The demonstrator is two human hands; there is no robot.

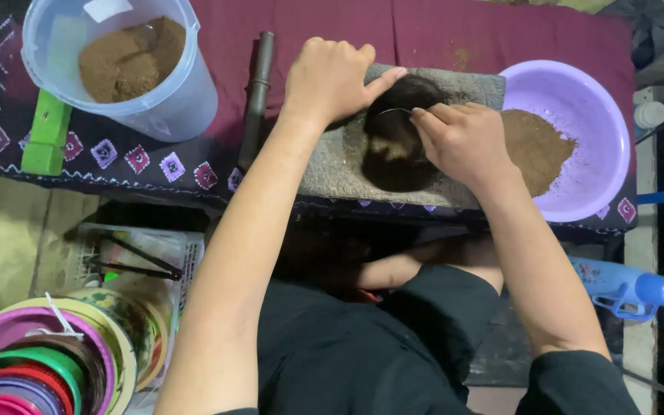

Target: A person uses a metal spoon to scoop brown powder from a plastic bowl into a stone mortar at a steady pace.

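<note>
head view: left hand (330, 77) lies flat, fingers pressed together, on the far left edge of the stone mortar (332, 165), steadying it; right hand (463, 142) pinches a thin metal spoon (390, 112) over its dark hollow; lilac bowl (578, 100) of brown powder (536, 146) touches the mortar's right side, within reach; dark pestle (257, 96) rests just left

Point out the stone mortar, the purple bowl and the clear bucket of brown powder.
stone mortar (332, 165): head view, on its grey flat front surface.
purple bowl (585, 100): head view, on its bare inner wall.
clear bucket (186, 96): head view, on its right side wall.
</note>
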